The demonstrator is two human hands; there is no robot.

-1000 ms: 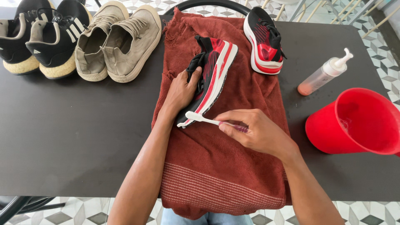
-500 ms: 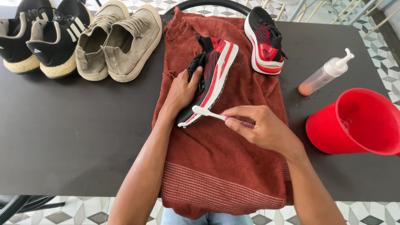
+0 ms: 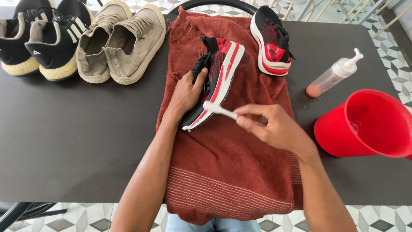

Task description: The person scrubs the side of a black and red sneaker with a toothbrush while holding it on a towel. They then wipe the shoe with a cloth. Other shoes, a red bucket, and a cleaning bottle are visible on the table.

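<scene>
The red-and-black running shoe (image 3: 216, 81) lies on its side in the middle of the rust-red towel (image 3: 227, 163), its white-and-red sole edge turned toward the right hand, toe pointing down toward the person. And we go big to small from here: the black table (image 3: 73, 141) spans the whole view, and the towel runs down its middle from the far edge to the near one, where it hangs over (pale stripes show at the hanging end). Off to the right sits the red bucket (image 3: 369, 124), mouth tilted toward the camera. Far left, a pair of black sneakers (image 3: 38, 38) with pale soles, and just beside them a pair of grey-beige canvas sneakers (image 3: 122, 41), all four standing upright. The second red-and-black shoe (image 3: 271, 41) stands at the towel's upper right corner. Between that shoe and the bucket lies a pump bottle (image 3: 332, 75), tipped on its side, pinkish at the base.

Now the hands. The left hand (image 3: 185, 92) presses down on the shoe's black upper, fingers curled into the fabric, pinning it against the towel. The right hand (image 3: 274, 126) is clenched around the handle of a white brush (image 3: 219, 109), whose head touches the sole edge near the toe.
</scene>
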